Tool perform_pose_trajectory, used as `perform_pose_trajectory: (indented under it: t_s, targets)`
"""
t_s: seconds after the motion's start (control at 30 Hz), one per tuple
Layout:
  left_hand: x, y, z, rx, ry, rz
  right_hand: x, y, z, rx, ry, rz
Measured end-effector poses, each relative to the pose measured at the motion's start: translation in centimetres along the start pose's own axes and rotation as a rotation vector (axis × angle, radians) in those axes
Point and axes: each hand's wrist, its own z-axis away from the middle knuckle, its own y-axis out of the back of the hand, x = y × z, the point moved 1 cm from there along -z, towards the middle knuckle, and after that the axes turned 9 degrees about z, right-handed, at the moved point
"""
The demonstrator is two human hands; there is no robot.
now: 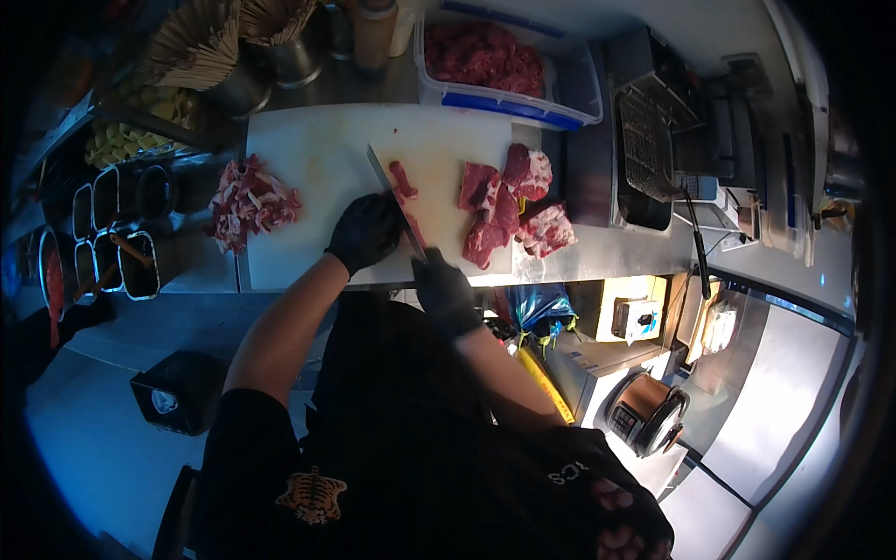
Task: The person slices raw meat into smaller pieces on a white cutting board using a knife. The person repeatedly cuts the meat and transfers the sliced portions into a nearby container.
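Note:
A long-bladed knife [389, 183] is in my black-gloved right hand [446, 290], which grips it at the near edge of the white cutting board [315, 140]. The blade points away, tilted to the left. My left hand [364, 232], also gloved in black, lies curled against the blade's left side, and whatever is under its fingers is hidden. Just right of the blade lies a narrow strip of red meat [402, 180], with more meat [416, 227] along the lower blade. Larger chunks of raw meat [490, 220] rest at the board's right end. Pale, fatty trimmings [252, 201] are heaped at its left end.
Behind the board stands a clear plastic tub [577, 94] of cut red meat [483, 56]. Metal pots [241, 87] hold wooden sticks at the back left. Several rectangular containers [140, 269] sit left. A fryer basket [644, 143] with its handle is right. A dark sleeve [66, 329] shows far left.

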Motion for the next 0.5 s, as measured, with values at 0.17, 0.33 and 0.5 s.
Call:
perform_pose_trajectory:
  t_s: [0.17,0.33,0.5]
  targets:
    - [-0.1,-0.1,1.1,0.069,0.030,0.070,-3.0,-0.3,-6.5,0.041,0.044,-0.026]
    - [0.1,0.0,1.5,0.026,0.001,-0.056,-0.9,0.8,-2.4,-0.043,-0.012,-0.020]
    - [0.2,0.3,0.8,0.034,-0.032,-0.020,1.4,0.2,1.6,-0.062,-0.011,-0.024]
